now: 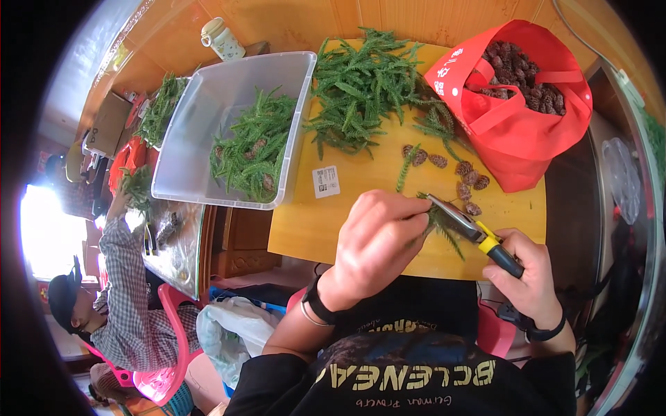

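My left hand (381,236) is closed in a pinch over the table, holding a green pine sprig (449,238) whose needles stick out past the fingertips. In my right hand (525,267) are pliers (461,220) with black and yellow handles. Their metal jaws reach the sprig beside my left fingertips; exactly what lies between the jaws is hidden. Just beyond, several brown pinecones (463,191) lie loose on the yellow table (333,232). A large pile of green pine sprigs (368,87) rests farther back.
A clear plastic bin (184,156) at the left holds sprigs with pinecones among them. On the right, a red bag (513,149) is filled with pinecones. A printed label (326,182) and a lidded cup (223,40) are nearby. Another person (132,312) sits at a table to the left.
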`<state>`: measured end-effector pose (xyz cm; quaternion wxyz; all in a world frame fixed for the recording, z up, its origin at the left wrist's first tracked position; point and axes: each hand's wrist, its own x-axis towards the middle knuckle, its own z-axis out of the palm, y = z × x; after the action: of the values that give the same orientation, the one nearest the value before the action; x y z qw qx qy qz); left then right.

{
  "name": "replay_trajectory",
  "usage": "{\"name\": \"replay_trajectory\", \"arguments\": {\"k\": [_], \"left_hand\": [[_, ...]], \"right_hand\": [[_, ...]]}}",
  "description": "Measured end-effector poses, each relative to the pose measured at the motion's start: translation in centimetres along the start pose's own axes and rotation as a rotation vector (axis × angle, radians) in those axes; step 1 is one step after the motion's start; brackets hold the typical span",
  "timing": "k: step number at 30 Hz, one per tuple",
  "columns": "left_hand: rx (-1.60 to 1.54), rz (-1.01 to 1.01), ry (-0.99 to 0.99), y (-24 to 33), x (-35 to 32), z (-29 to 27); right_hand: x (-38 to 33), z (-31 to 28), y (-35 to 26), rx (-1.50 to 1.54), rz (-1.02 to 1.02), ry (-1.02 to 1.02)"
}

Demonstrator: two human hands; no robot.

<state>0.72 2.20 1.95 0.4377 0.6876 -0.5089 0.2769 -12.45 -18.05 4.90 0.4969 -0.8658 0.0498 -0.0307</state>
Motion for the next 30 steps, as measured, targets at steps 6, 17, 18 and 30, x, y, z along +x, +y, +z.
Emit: {"name": "replay_trajectory", "arguments": {"k": [6, 17, 18, 30], "left_hand": [[-0.647, -0.5, -0.051, -0.1, -0.6, -0.6], [-0.742, -0.588, -0.05, 0.0, -0.7, -0.6], [-0.699, -0.564, -0.071, 0.0, -0.6, -0.7], [-0.279, -0.43, -0.08, 0.8, 0.6, -1.1]], "right_hand": [[0.3, -1.3, 0.1, 0.072, -0.04, -0.129], [0.8, -1.1, -0.3, -0.121, -0.283, -0.004], [0.8, -1.2, -0.5, -0.187, -0.318, 0.003], [0.4, 0.5, -0.2, -0.404, -0.361, 0.182]]}}
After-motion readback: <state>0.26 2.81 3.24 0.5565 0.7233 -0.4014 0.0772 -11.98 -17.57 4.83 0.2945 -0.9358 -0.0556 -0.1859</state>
